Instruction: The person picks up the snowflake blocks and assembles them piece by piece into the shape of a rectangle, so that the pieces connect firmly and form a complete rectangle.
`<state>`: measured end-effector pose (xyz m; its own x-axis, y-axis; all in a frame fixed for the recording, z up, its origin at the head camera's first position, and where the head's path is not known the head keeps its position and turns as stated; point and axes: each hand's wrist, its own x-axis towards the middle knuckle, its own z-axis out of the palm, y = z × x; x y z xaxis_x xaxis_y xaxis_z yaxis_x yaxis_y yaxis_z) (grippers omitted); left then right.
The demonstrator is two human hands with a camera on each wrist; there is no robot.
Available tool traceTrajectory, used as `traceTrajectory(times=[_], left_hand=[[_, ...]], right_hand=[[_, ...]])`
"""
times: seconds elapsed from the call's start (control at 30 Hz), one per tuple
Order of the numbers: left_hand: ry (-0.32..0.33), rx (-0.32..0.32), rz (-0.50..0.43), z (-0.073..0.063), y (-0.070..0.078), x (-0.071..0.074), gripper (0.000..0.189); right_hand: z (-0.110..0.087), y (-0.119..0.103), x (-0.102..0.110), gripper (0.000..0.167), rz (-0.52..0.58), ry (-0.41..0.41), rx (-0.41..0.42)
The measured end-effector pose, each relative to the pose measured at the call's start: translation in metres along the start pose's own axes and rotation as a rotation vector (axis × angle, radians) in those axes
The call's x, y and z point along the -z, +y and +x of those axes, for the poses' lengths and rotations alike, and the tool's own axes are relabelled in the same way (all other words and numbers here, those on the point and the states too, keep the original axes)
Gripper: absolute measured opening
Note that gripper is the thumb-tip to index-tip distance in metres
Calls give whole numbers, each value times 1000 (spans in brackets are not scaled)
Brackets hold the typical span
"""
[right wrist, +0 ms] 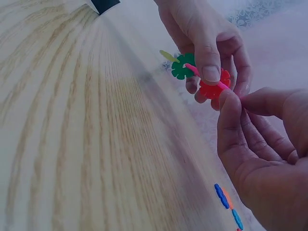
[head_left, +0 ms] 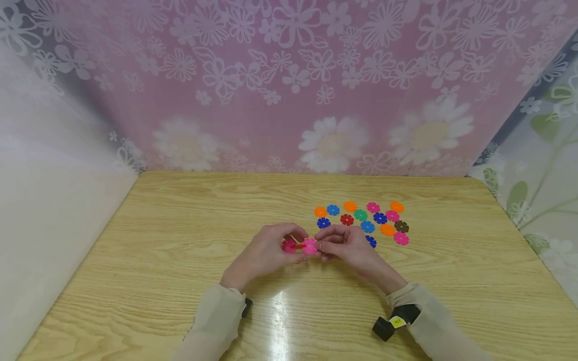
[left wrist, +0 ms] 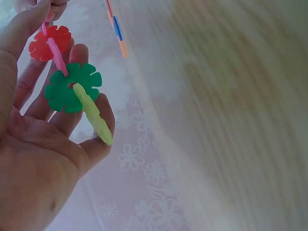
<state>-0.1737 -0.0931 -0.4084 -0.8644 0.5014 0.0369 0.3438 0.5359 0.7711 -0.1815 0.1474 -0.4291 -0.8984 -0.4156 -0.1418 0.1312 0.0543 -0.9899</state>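
Observation:
My left hand (head_left: 266,249) grips a short chain of notched plastic discs slotted together. In the left wrist view a yellow disc (left wrist: 94,114) hangs at the near end, joined to a green disc (left wrist: 57,94). A pink disc (left wrist: 58,58) links the green one to a red disc (left wrist: 36,47). Between thumb and index finger my right hand (head_left: 354,248) pinches another pink disc (head_left: 309,246) at the red disc's other side. The left thumb presses near the red disc in the right wrist view. Fingers partly hide where the last pink disc meets the red one.
Loose notched discs lie flat on the wooden table (head_left: 180,215) beyond my right hand, among them a green disc (head_left: 360,214), a brown disc (head_left: 402,226) and a red disc (head_left: 346,219). One dark blue disc (head_left: 372,241) is partly behind the right hand. A flowered curtain (head_left: 271,100) borders the far edge.

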Motion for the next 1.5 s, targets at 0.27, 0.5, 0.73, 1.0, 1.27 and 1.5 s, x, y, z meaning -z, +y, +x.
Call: traceTrajectory(times=[0.27,0.5,0.73,1.0,1.27,1.5], left_hand=[[-1,6,17,0,-1,-1,30],[4,-7,50,0,-1,-1,28],[10,-1,49,0,-3,4,31],[22,-13,33,-3,-9,9,31],[25,-30,31,-3,-11,10,31],[10,-25,44,-2,-9,11,30]], right_hand=[[1,1,-2,29,-11,8,-3],[1,1,-3,29,-3,-2,-17],[-5,-8,8,34,-167,5,4],[-14,-6,40,15,-738,96,188],[-26,-1,74,18,-1004,160,478],[-35,4,95,22,-1133,168,420]])
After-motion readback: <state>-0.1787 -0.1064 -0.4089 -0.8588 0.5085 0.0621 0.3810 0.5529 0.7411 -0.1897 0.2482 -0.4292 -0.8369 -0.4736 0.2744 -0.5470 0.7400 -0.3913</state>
